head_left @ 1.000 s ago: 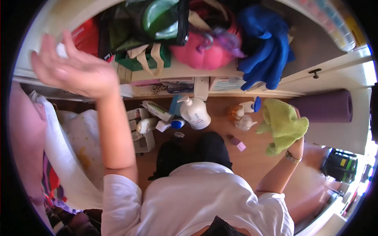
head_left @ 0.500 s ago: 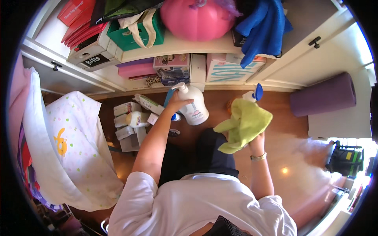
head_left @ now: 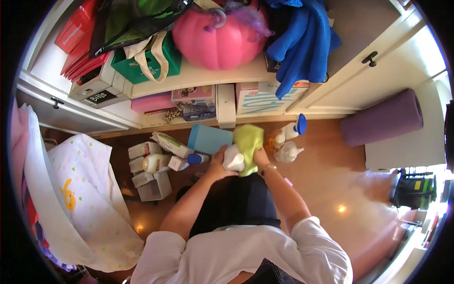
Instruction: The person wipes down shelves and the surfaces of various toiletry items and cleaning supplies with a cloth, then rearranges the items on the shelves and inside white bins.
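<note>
A white pump bottle [head_left: 234, 160], tipped over in front of my lap, is gripped at one side by my left hand [head_left: 220, 166]. A yellow-green cloth [head_left: 248, 139] is bunched in my right hand [head_left: 260, 160] and pressed against the bottle's other side. The cloth and hands cover much of the bottle, and its pump head cannot be made out clearly. Just right of the cloth stand an amber bottle [head_left: 273, 140], a white bottle with a blue top [head_left: 293, 129] and a pale pump bottle [head_left: 288, 153].
Left of my hands are a light-blue box [head_left: 210, 138], a blue-capped bottle [head_left: 197, 158], a cream bottle [head_left: 155, 163] and several small boxes. Ahead rises a shelf unit [head_left: 208, 75] with a pink pumpkin [head_left: 220, 38]. A purple rolled mat [head_left: 383, 116] lies right; white patterned bedding [head_left: 90, 189] hangs left.
The bottle has come down toward my lap and tilted. My right hand has brought the cloth leftward onto it. The light-blue box and the bottles at right are now uncovered.
</note>
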Demonstrator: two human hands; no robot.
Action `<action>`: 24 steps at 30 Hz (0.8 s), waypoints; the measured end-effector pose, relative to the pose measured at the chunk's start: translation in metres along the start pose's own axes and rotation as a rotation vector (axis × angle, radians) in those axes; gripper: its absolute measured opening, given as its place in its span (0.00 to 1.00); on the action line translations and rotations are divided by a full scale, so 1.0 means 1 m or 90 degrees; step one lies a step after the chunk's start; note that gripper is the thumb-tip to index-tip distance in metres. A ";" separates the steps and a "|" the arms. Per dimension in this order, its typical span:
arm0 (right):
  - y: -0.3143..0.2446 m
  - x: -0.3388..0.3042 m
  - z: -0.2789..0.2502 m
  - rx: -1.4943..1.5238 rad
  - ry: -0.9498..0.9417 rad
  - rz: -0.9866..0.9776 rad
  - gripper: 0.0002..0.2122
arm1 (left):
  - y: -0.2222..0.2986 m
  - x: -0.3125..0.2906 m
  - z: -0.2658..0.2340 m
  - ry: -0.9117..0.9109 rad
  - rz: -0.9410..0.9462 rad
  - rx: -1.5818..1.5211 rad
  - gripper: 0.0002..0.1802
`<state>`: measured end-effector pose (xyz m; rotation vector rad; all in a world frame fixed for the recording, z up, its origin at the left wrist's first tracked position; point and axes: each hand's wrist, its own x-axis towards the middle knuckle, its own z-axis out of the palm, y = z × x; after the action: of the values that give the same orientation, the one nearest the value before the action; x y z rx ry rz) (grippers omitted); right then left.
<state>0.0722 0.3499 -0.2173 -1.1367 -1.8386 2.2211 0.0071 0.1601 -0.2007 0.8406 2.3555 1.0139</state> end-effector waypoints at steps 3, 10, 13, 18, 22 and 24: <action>-0.001 0.025 0.004 0.127 -0.045 0.054 0.18 | 0.001 -0.004 0.007 0.123 0.097 0.037 0.62; 0.011 0.032 -0.002 0.139 -0.031 0.012 0.20 | 0.037 -0.017 -0.001 0.141 0.017 -0.260 0.55; -0.075 -0.033 0.024 0.224 -0.011 -0.113 0.23 | 0.061 -0.021 -0.040 0.235 0.041 -0.389 0.50; -0.207 -0.112 0.024 -0.049 -0.300 -0.328 0.29 | 0.094 -0.041 -0.126 0.107 0.087 -0.523 0.49; -0.268 -0.175 0.044 -0.111 -0.318 -0.454 0.28 | 0.141 -0.084 -0.164 0.001 0.080 -0.536 0.46; -0.261 -0.198 0.050 -0.173 -0.327 -0.440 0.26 | 0.154 -0.119 -0.158 0.025 0.062 -0.621 0.42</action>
<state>0.0831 0.2930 0.1094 0.1316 -2.2832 1.9659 0.0527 0.0862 0.0346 0.5257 1.5093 1.9563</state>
